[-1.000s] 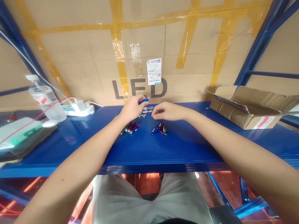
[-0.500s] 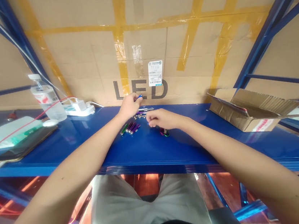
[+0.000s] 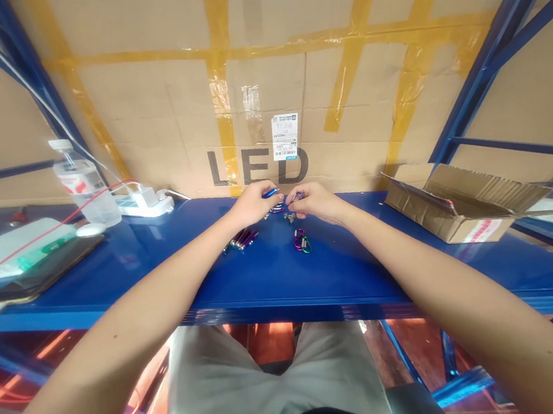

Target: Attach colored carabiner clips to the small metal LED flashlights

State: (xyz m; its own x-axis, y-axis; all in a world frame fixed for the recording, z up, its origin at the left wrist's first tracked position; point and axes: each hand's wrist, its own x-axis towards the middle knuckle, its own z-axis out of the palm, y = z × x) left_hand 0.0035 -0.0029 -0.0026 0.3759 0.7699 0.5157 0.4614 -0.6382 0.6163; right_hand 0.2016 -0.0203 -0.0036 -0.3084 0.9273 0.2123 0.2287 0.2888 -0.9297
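Observation:
My left hand (image 3: 254, 203) is closed around a slim blue metal tube (image 3: 271, 193), whose end sticks out toward my right hand. Facing it, my right hand (image 3: 315, 203) pinches something small at its fingertips, too small to make out. Below the hands lie a few small silvery parts (image 3: 290, 218), partly hidden by the fingers. A bundle of purple and green metal tubes (image 3: 244, 239) rests on the blue table under my left wrist. Nearer to me, a pink and a green carabiner (image 3: 302, 241) lie together.
An open cardboard box (image 3: 458, 211) stands at the right of the blue table (image 3: 285, 276). On the left are a water bottle (image 3: 86, 186), a power strip (image 3: 148, 204), a phone (image 3: 42, 269) and a red cable. A big carton (image 3: 169, 113) walls off the back.
My right hand has moved away from me and slightly right, uncovering the carabiners. My left hand has come right and a little lower with the blue tube, so the hands are closer together.

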